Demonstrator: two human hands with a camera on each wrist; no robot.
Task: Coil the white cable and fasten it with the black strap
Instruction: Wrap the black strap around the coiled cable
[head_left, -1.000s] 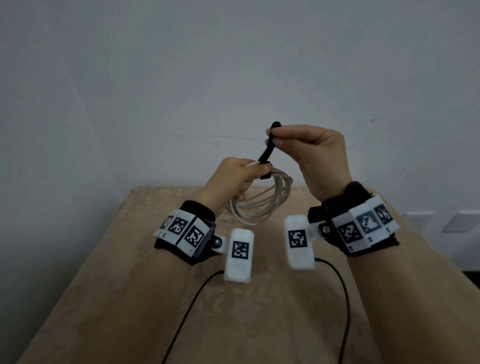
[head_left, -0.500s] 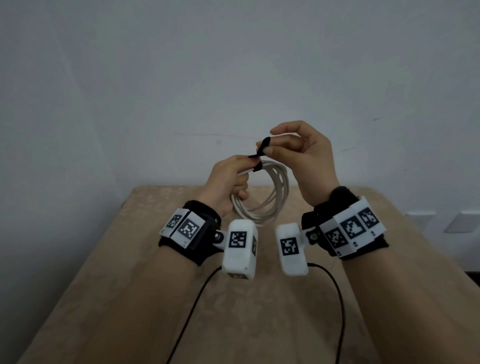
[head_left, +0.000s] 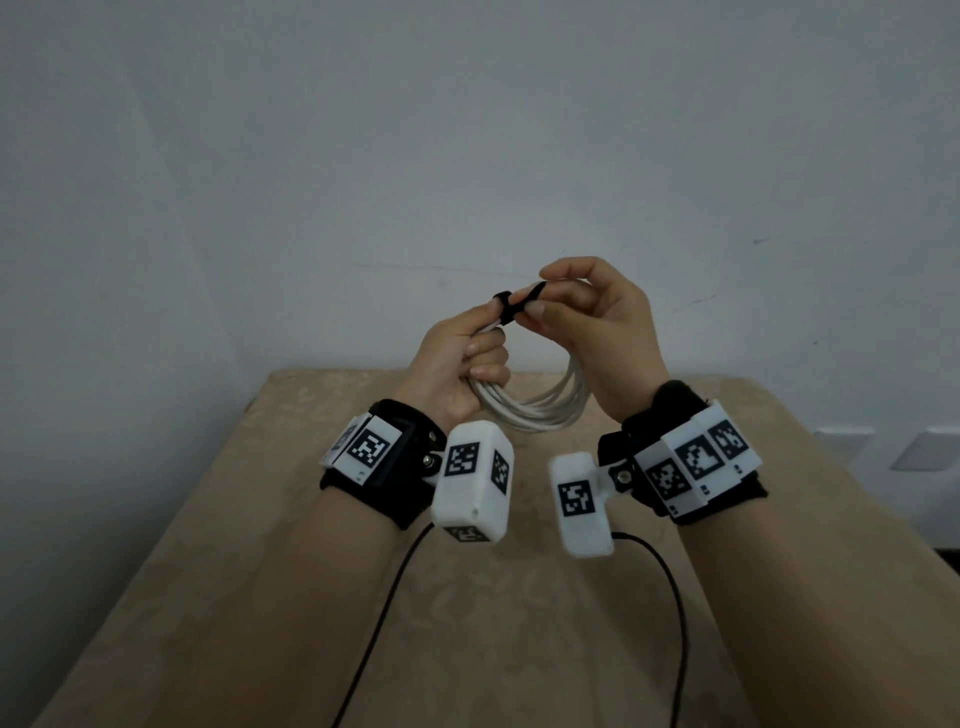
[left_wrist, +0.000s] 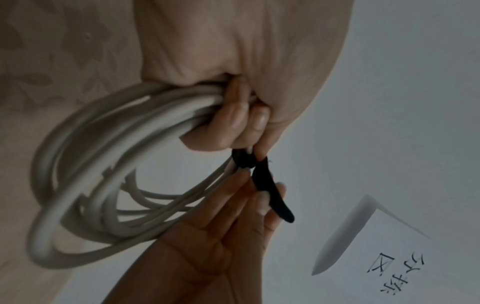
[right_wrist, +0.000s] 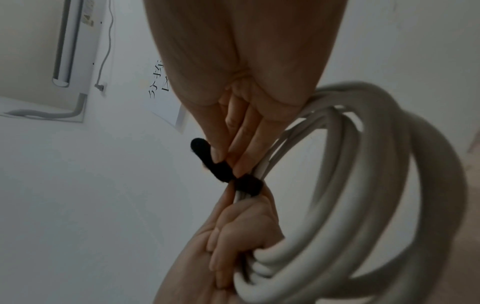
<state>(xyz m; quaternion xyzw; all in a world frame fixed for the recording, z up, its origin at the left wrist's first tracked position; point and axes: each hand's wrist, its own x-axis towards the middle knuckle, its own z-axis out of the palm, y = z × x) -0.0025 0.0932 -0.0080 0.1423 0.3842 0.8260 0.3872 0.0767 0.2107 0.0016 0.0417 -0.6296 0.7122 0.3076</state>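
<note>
White cable (head_left: 540, 410) coiled in several loops, held in air above table (head_left: 483, 613), between both hands; black strap (head_left: 511, 306) wrapped round bundle at top of coil, free tail sticking out toward right hand
Left hand (head_left: 457, 364) fingers curled round coil just below strap
Right hand (head_left: 597, 327) pinches strap tail between thumb and fingertips (right_wrist: 221, 152), remaining fingers loosely curled
</note>
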